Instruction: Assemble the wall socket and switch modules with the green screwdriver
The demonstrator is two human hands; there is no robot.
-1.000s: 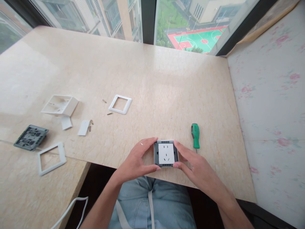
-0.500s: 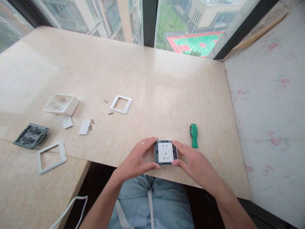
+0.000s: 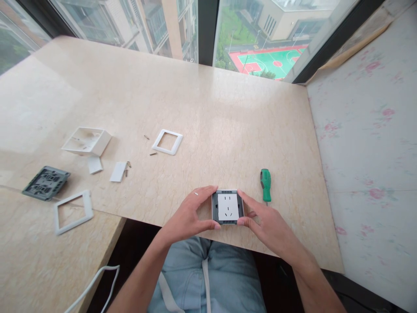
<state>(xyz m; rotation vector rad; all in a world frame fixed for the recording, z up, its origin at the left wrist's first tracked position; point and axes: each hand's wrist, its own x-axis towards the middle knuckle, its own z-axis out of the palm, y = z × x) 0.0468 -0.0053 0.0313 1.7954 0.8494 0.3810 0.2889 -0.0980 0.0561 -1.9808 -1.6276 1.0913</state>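
Observation:
A wall socket point(image 3: 228, 207) with a white face and a grey surround is near the counter's front edge, its slotted face up. My left hand point(image 3: 192, 213) grips its left side, with thumb and fingers at the two left corners. On the other side my right hand point(image 3: 263, 221) holds the right corners the same way. White edging shows around the grey surround; what lies under the socket is hidden. Just right of my right hand's fingers lies a green-handled screwdriver point(image 3: 266, 184), its shaft mostly hidden behind that hand.
Leftward on the stone counter point(image 3: 208, 113) lie a white frame point(image 3: 178, 142), several screws point(image 3: 153, 154), a white mounting box point(image 3: 100, 141), two white plates point(image 3: 117, 171), a grey socket back point(image 3: 47, 182) and a larger white frame point(image 3: 88, 206). A papered wall point(image 3: 365, 152) bounds the right.
The view has shifted slightly, moving the counter items a little right in the picture. Both hands keep their hold on the socket, which looks nearly unmoved.

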